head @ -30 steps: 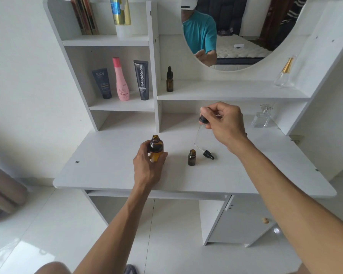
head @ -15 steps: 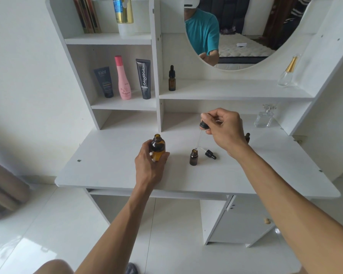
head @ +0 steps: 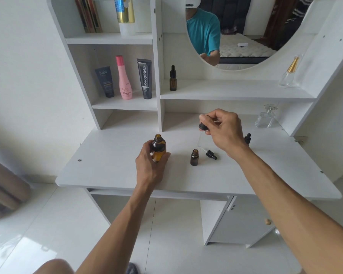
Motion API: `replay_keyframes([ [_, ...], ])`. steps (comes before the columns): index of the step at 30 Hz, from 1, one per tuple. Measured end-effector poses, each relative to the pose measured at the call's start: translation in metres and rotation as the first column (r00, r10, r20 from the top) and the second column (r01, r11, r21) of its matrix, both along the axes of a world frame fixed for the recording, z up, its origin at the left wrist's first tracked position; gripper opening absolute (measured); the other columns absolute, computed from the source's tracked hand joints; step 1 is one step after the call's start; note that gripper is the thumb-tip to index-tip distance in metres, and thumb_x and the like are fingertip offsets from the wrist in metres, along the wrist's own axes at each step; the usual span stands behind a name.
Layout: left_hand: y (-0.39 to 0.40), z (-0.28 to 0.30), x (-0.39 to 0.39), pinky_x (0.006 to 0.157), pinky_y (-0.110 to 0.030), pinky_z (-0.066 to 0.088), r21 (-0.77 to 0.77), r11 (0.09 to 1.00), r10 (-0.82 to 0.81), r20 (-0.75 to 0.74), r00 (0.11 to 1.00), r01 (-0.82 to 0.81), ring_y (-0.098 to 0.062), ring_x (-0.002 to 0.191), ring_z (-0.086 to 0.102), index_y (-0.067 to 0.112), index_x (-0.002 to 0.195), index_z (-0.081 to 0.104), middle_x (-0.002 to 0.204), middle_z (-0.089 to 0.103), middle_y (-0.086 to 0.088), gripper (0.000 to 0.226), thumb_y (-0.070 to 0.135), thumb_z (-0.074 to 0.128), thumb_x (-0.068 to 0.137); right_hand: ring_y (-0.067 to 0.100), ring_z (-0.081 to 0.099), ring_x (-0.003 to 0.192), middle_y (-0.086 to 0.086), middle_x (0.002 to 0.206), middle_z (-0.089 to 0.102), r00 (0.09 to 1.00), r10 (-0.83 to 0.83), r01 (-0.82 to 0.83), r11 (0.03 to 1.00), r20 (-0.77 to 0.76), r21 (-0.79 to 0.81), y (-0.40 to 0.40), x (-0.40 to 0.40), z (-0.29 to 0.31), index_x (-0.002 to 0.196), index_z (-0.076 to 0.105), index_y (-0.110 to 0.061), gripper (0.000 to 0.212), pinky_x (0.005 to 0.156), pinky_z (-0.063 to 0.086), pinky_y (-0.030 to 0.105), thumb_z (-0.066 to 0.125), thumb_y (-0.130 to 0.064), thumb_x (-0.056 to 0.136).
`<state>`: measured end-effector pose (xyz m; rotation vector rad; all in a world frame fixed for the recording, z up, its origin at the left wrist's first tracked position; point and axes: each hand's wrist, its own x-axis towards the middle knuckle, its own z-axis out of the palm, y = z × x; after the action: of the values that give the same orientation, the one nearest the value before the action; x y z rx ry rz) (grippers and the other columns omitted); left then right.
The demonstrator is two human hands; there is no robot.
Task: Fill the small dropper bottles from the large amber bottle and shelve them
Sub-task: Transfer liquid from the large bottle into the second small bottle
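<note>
My left hand [head: 151, 165] grips the large amber bottle [head: 158, 148], which stands uncapped on the white desk [head: 111, 167]. My right hand [head: 224, 131] pinches a black dropper cap [head: 202, 126] whose glass pipette points down into the mouth of a small open dropper bottle [head: 194, 157]. A second dropper cap [head: 210, 154] lies on the desk beside that bottle. Another small capped bottle [head: 247, 138] shows partly behind my right wrist. One capped dropper bottle [head: 173, 79] stands on the middle shelf [head: 236, 91].
Two tubes [head: 105, 82] and a pink bottle [head: 124, 78] stand in the left cubby. A clear glass perfume bottle [head: 266, 117] sits at the desk's back right, and a gold-capped one [head: 288, 73] on the shelf above. A round mirror [head: 246, 32] hangs behind.
My right hand has lowered slightly with the dropper, bringing the pipette tip to the small bottle's mouth. My left hand keeps its hold on the large bottle.
</note>
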<state>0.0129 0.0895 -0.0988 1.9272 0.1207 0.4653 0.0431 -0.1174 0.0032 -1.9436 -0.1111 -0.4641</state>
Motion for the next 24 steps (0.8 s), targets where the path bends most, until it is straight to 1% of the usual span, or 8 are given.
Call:
replay_keyframes([
  [2,0.0,-0.001,0.0,0.091,-0.035,0.053,0.004,1.0,0.002,0.003,1.0,-0.002,-0.015,0.099,0.063,0.024,0.123,0.056,0.105,0.063,0.009,0.049,0.027,0.079,0.079,0.015,0.074,0.072,0.001,0.074,0.074,1.0,-0.001,0.001,1.0,0.007,-0.009,0.0,0.0,0.0,0.079,0.072,-0.014,0.018,0.076,0.062,0.041,0.072,-0.028,0.09],
  [6,0.0,-0.001,0.001,0.09,-0.034,0.053,0.001,1.0,0.002,-0.005,1.0,-0.002,-0.016,0.098,0.063,0.025,0.123,0.055,0.106,0.063,0.01,0.05,0.028,0.079,0.08,0.015,0.074,0.073,-0.004,0.071,0.074,1.0,0.008,-0.008,1.0,0.019,-0.024,0.001,-0.001,0.001,0.075,0.07,-0.02,0.018,0.078,0.06,0.046,0.072,-0.031,0.09],
  [13,-0.001,-0.001,0.001,0.089,-0.031,0.052,0.003,1.0,-0.003,0.002,1.0,0.003,-0.016,0.099,0.063,0.024,0.123,0.055,0.107,0.063,0.008,0.049,0.026,0.078,0.08,0.018,0.074,0.075,-0.005,0.071,0.074,1.0,0.008,-0.006,0.999,0.029,-0.046,0.001,-0.001,0.003,0.073,0.068,-0.025,0.019,0.078,0.059,0.047,0.072,-0.032,0.09],
  [16,0.0,-0.002,0.001,0.089,-0.032,0.053,0.001,1.0,-0.003,0.0,1.0,0.003,-0.016,0.098,0.063,0.024,0.123,0.055,0.107,0.063,0.009,0.049,0.026,0.079,0.08,0.017,0.074,0.075,-0.005,0.072,0.074,0.999,0.008,-0.007,0.999,0.034,-0.045,0.0,-0.003,0.005,0.075,0.069,-0.021,0.019,0.077,0.06,0.047,0.072,-0.033,0.09],
  [18,0.0,-0.002,0.001,0.088,-0.034,0.053,0.002,1.0,-0.001,-0.005,1.0,0.001,-0.017,0.098,0.064,0.025,0.124,0.055,0.107,0.063,0.009,0.05,0.027,0.079,0.08,0.018,0.073,0.076,-0.004,0.074,0.074,0.999,0.01,-0.008,0.999,0.045,-0.04,0.0,-0.004,0.009,0.079,0.072,-0.016,0.019,0.074,0.061,0.046,0.072,-0.032,0.09],
  [20,0.001,-0.002,0.001,0.087,-0.033,0.053,0.007,1.0,-0.001,-0.009,1.0,0.001,-0.017,0.098,0.064,0.024,0.125,0.054,0.109,0.063,0.008,0.051,0.027,0.079,0.08,0.02,0.073,0.079,0.0,0.079,0.075,0.998,0.018,-0.017,1.0,0.055,-0.013,0.002,-0.005,0.015,0.083,0.073,-0.011,0.02,0.071,0.063,0.042,0.072,-0.03,0.091],
  [22,0.001,-0.002,0.001,0.087,-0.031,0.052,0.014,1.0,0.002,-0.007,1.0,-0.002,-0.017,0.098,0.063,0.023,0.126,0.054,0.109,0.063,0.008,0.051,0.027,0.079,0.081,0.022,0.074,0.084,0.003,0.085,0.075,0.997,0.042,-0.045,0.998,0.071,0.042,0.007,-0.005,0.023,0.086,0.073,-0.01,0.018,0.068,0.063,0.035,0.072,-0.027,0.091],
  [24,0.0,-0.001,0.0,0.087,-0.033,0.053,0.014,1.0,0.002,-0.011,1.0,-0.002,-0.017,0.097,0.063,0.023,0.126,0.054,0.107,0.062,0.01,0.051,0.028,0.078,0.081,0.02,0.075,0.085,0.006,0.088,0.075,0.992,0.083,-0.091,0.992,0.093,0.09,0.016,-0.004,0.032,0.091,0.073,-0.008,0.017,0.068,0.061,0.029,0.071,-0.025,0.092],
])
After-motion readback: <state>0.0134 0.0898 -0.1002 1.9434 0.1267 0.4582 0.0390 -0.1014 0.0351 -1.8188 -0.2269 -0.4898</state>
